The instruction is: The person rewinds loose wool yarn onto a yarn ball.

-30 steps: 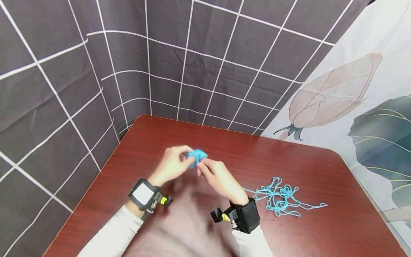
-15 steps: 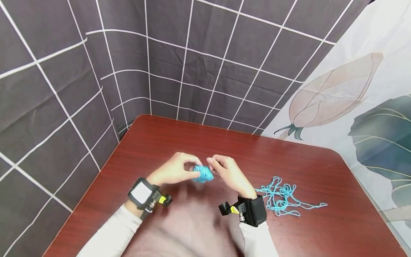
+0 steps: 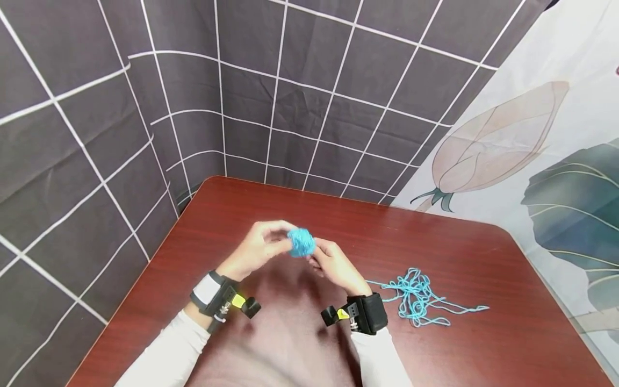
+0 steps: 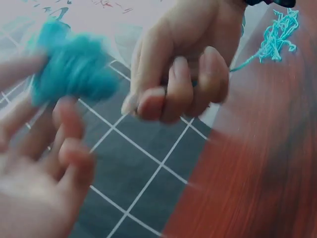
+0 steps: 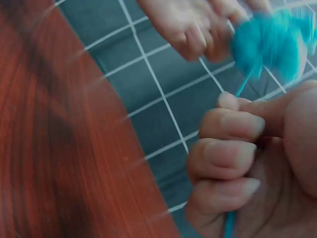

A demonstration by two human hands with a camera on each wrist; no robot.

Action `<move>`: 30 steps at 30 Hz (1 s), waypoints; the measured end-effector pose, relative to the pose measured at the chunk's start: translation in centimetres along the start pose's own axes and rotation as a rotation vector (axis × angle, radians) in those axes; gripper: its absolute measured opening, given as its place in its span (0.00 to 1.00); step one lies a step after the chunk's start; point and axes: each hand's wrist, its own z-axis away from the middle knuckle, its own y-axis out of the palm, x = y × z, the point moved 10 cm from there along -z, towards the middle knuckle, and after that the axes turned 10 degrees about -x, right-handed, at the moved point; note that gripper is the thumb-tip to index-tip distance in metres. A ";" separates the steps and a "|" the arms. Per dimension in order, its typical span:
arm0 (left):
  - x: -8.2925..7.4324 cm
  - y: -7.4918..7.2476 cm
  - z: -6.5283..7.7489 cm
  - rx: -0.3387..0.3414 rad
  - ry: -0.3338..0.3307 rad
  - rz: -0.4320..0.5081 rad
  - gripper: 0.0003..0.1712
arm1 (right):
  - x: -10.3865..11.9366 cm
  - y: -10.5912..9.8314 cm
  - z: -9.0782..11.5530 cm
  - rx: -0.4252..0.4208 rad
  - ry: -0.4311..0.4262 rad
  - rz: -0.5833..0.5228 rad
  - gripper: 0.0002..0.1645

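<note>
My left hand (image 3: 258, 248) pinches a small ball of blue yarn (image 3: 301, 242) between thumb and fingers, up over the table. Close at its right, my right hand (image 3: 337, 264) has its fingers curled round the yarn strand (image 5: 241, 85), which runs from the ball into the pinch of thumb and forefinger. Below the curled fingers the same strand comes out again in the right wrist view. The ball (image 4: 74, 67) looks blurred in the left wrist view, with the right hand (image 4: 183, 64) beside it.
A loose tangle of blue yarn (image 3: 417, 295) lies on the red-brown table (image 3: 464, 355) to the right, with a strand leading toward the right hand. Dark gridded cloth (image 3: 309, 107) hangs behind and at the left; a white flower-printed cloth (image 3: 503, 145) hangs at the right.
The ball dipped toward me and right, then rose again and turned in my left hand. My right hand moved away to the right and came back beneath and beside it. The tangle shifted slightly.
</note>
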 end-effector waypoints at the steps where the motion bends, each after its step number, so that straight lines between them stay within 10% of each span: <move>1: -0.2 0.8 0.2 0.079 0.032 -0.043 0.11 | 0.0 -0.4 0.0 -0.023 0.007 -0.002 0.19; 4: -0.5 2.5 0.9 0.240 0.141 -0.245 0.08 | 1.4 -1.6 0.4 -0.089 -0.043 0.101 0.20; 6: -0.3 2.6 0.9 0.230 0.177 -0.412 0.07 | 3.1 -1.6 0.8 -0.108 -0.119 0.200 0.19; 10: -0.1 0.3 -0.1 -0.034 0.139 -0.591 0.05 | 6.1 -0.2 1.7 -0.105 -0.278 0.360 0.18; 15: -0.3 -2.6 -0.2 -0.309 0.040 -0.388 0.10 | 6.1 1.7 1.8 -0.051 -0.324 0.401 0.16; 21: 0.4 -1.3 0.0 -0.141 -0.025 -0.091 0.11 | 2.6 0.8 1.0 -0.007 -0.028 0.072 0.17; 26: -0.3 1.4 0.7 0.118 0.127 -0.314 0.09 | 1.6 -1.4 0.8 -0.083 0.032 0.010 0.21; 30: 0.0 0.4 0.2 -0.029 0.161 -0.556 0.06 | 4.2 -0.8 1.3 -0.078 -0.127 0.218 0.19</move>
